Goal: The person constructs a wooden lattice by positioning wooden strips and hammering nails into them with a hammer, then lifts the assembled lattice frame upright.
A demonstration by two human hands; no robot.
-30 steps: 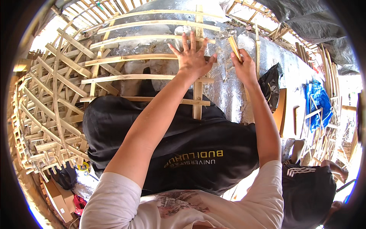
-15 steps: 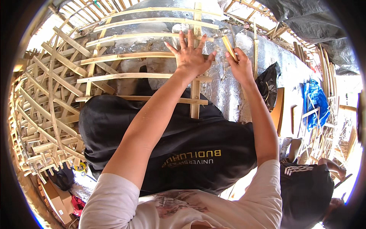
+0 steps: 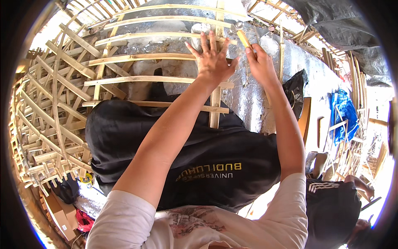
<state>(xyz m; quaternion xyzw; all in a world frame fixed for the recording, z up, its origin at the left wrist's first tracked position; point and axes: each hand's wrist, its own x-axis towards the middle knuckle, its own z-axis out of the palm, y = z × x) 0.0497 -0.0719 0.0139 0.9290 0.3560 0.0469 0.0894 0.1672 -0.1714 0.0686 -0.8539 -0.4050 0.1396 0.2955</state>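
Note:
A frame of pale bamboo slats (image 3: 137, 79) lies before me, its long cross slats laid over two upright strips. My left hand (image 3: 214, 62) is spread flat over its right upright strip (image 3: 214, 99), fingers apart and pressing on the slats. In my right hand (image 3: 263, 68) is a hammer, gripped round its yellowish wooden handle (image 3: 244, 39). The metal hammer head (image 3: 236, 28) is by the right end of an upper slat; whether it touches the slat I cannot tell. Any nail there is too small to make out.
Beneath the frame is a silvery foil sheet (image 3: 244, 99). Black cloth (image 3: 186, 149) covers my lap. Woven bamboo lattices (image 3: 54, 103) are piled at left. At right are a black plastic bag (image 3: 295, 89), a blue plastic sheet (image 3: 344, 114) and another person (image 3: 333, 207).
The hammer in my right hand has moved farther away and slightly left. The frame and my left hand appear shifted a little to the right, with that hand still spread on the slats.

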